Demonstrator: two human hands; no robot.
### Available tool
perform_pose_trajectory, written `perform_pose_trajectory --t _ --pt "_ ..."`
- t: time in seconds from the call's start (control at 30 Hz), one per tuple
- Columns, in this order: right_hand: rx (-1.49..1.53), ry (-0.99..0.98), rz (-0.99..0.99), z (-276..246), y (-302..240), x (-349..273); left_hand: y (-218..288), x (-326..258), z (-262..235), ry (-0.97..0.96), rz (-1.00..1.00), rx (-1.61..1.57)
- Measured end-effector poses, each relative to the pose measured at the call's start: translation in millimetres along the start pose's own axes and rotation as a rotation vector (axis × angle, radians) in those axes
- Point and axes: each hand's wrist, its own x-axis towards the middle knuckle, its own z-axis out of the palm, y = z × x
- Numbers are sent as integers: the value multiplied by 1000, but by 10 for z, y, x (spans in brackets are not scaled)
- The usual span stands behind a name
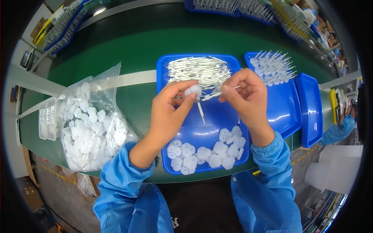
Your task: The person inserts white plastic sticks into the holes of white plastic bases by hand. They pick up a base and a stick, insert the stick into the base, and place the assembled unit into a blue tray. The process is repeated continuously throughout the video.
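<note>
Over a blue tray [217,118], my left hand [165,112] pinches a white petal-shaped plastic piece [193,91] between thumb and fingers. A thin white stick [201,112] hangs down below that piece, apparently joined to it. My right hand [248,99] is closed, thumb against fingertips, on a thin white stick [236,87]; how many sticks it holds is hard to tell. Behind both hands, a heap of white sticks [198,69] fills the tray's far part. Several loose white petal-shaped pieces [220,148] lie along its near edge.
A clear plastic bag [87,128] of white pieces lies at the left, beside clear boxes [50,118]. On the right are a blue tray with assembled pieces on sticks [274,68] and another blue tray [311,108]. More filled trays [248,8] stand at the back.
</note>
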Motion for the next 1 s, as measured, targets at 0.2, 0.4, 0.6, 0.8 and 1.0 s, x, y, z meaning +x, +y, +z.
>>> perform_pose_trajectory --t 0.2,0.4,0.6,0.8,1.0 --pt "-322 -24 -166 107 240 -98 62 -24 -19 12 -36 -106" --pt "-647 -115 -301 102 153 -120 114 -32 10 88 -26 -110" --pt "-674 -109 -265 104 165 -152 114 -20 40 143 14 -102" --pt "-584 -93 -65 124 94 -181 125 -5 1 46 81 96" --pt "-612 -86 -19 113 127 -145 131 -25 26 40 24 119"
